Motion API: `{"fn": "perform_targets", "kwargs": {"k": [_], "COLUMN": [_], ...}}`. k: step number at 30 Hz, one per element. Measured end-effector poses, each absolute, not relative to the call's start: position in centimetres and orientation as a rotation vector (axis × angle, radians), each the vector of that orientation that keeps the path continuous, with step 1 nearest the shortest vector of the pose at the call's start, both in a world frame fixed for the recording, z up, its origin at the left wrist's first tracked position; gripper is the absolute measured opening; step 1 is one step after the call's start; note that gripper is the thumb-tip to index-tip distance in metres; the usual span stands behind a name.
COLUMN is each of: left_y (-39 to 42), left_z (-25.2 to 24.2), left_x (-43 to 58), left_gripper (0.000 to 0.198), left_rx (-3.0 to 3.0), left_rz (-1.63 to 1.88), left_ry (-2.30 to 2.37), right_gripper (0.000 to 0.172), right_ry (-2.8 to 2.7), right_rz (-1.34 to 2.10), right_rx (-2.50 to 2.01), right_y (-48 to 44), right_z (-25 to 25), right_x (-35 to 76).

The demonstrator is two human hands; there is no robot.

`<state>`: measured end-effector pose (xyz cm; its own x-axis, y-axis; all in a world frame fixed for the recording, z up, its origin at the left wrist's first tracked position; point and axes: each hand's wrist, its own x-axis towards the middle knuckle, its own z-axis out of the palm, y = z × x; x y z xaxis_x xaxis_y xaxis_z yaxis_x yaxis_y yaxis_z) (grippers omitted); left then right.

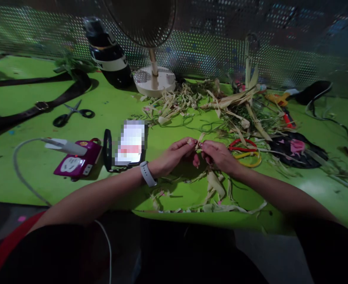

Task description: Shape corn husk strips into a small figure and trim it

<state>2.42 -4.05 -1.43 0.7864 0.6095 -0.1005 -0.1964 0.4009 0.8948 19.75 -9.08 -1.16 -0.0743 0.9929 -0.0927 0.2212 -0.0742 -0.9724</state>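
My left hand [182, 152] and my right hand [215, 154] meet fingertip to fingertip above the green table. Between them is a pale strip of dried husk [201, 137], its upper end sticking up past the pinched fingers. Both hands are closed on it; much of the strip is hidden by my fingers. Under the hands lie loose husk pieces [215, 184], with more scraps along the table's front edge. Just right of my right hand are scissors with a red loop [242, 144] and a yellow loop [255, 161]; their blades are not visible.
A lit phone [130, 142] stands left of my hands, near a purple power box [78, 159] with a cable. Black scissors [74, 113], a dark bottle [110, 59] and a fan base [155, 81] are farther back. Husk heaps [176, 100] and a black pad [298, 150] lie around.
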Motion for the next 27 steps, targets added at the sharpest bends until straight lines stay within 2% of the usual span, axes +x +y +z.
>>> {"fn": "perform_targets", "kwargs": {"k": [11,17,23,27], "left_y": [-4.2,-3.8,-3.8,-3.5], "left_z": [-1.9,-2.1,-1.7,-1.7], "left_x": [2.4,2.4,2.4,2.3], "left_gripper": [0.034,0.025,0.026,0.027], "left_rx": [1.005,1.161,1.020,1.047], "left_rz": [0.591,0.790,0.614,0.624], "left_ry": [0.470,0.560,0.446,0.439], "right_gripper": [0.043,0.041,0.039,0.038], "right_ry": [-1.314,-1.333,-1.260,-1.221], "right_rz": [1.243,1.217,1.248,1.182], "right_rx": [-1.339,-1.285,-1.252,-1.269], "right_y": [-9.1,-9.1,-9.2,-9.1], "right_z": [-1.8,-1.6,-1.0,-0.7], "right_x": [19.0,19.1,19.0,19.0]}}
